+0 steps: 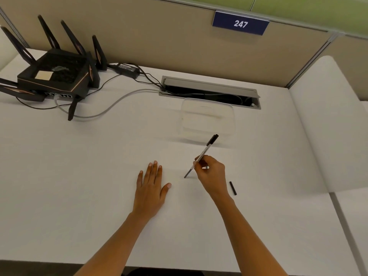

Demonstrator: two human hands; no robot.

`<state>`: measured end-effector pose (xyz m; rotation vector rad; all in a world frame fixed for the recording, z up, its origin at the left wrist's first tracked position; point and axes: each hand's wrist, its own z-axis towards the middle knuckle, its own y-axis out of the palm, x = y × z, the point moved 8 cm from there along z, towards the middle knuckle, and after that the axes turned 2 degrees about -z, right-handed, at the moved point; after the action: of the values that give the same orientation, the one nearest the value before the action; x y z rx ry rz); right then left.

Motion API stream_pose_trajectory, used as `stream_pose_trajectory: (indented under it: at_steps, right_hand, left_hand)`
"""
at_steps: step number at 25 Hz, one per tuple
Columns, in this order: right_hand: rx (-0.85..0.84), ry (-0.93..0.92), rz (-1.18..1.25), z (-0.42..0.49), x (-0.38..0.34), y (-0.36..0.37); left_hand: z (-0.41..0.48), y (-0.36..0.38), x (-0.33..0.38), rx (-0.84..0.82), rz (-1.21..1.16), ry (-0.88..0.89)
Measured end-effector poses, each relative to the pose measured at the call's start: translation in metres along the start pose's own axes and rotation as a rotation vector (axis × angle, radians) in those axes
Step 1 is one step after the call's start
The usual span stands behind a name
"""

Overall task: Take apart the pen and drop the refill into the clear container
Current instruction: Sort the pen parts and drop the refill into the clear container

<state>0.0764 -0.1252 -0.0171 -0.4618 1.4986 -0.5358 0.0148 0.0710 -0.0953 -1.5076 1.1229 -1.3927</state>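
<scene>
My right hand (pixel 212 174) grips a pen (pixel 205 150) around its middle. The pen has a pale barrel and a black top end; it leans up and to the right, with its thin grey tip touching the white desk. A small black pen piece (pixel 233 188) lies loose on the desk just right of that hand. My left hand (pixel 151 186) rests flat on the desk, palm down, fingers slightly spread, holding nothing. The clear container (pixel 207 116) stands behind the pen, a short way beyond its black end; nothing shows inside it.
A black router (pixel 57 74) with several antennas sits at the back left, with a power brick (pixel 127 69) and cables trailing to an open cable slot (pixel 211 92) in the desk. A beige partition (pixel 159 36) with a blue "247" sign (pixel 241 23) closes the back.
</scene>
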Motion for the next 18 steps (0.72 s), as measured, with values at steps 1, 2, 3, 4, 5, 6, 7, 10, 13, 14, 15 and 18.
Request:
stream_pose_trajectory:
  at_steps: [1, 2, 3, 4, 5, 6, 7, 10, 13, 14, 15, 18]
  right_hand:
    - [-0.017, -0.009, -0.007, 0.003, -0.001, 0.002]
    - [-0.037, -0.019, -0.023, 0.007, -0.003, 0.005]
    - [-0.064, -0.028, -0.046, 0.012, -0.006, 0.008]
    - [-0.098, -0.035, -0.072, 0.017, -0.008, 0.012]
    - [-0.141, -0.040, -0.102, 0.022, -0.010, 0.016]
    - [-0.188, -0.044, -0.133, 0.026, -0.012, 0.021]
    - [-0.232, -0.048, -0.162, 0.030, -0.015, 0.026]
    - [-0.336, -0.073, -0.257, 0.041, -0.025, 0.044]
    - [-0.413, -0.081, -0.324, 0.050, -0.032, 0.060]
    - [-0.436, -0.092, -0.321, 0.051, -0.035, 0.065]
    - [-0.459, -0.105, -0.317, 0.052, -0.038, 0.070]
    - [-0.465, -0.094, -0.269, 0.057, -0.041, 0.076]
  left_hand:
    - [0.002, -0.007, 0.001, 0.030, -0.056, -0.013]
    - [0.005, -0.016, 0.003, 0.067, -0.114, -0.023]
    - [0.008, -0.024, 0.006, 0.106, -0.179, -0.021]
    - [0.012, -0.031, 0.009, 0.131, -0.263, -0.017]
    - [0.016, -0.040, 0.012, 0.148, -0.401, -0.036]
    - [0.022, -0.049, 0.014, 0.152, -0.603, -0.097]
    - [0.030, -0.055, 0.015, 0.132, -0.827, -0.187]
    - [0.056, -0.070, 0.023, 0.071, -1.228, -0.353]
    - [0.075, -0.083, 0.029, 0.035, -1.280, -0.369]
    - [0.078, -0.085, 0.027, 0.044, -1.255, -0.371]
    - [0.079, -0.086, 0.024, 0.060, -1.238, -0.378]
    - [0.079, -0.083, 0.007, 0.102, -1.316, -0.459]
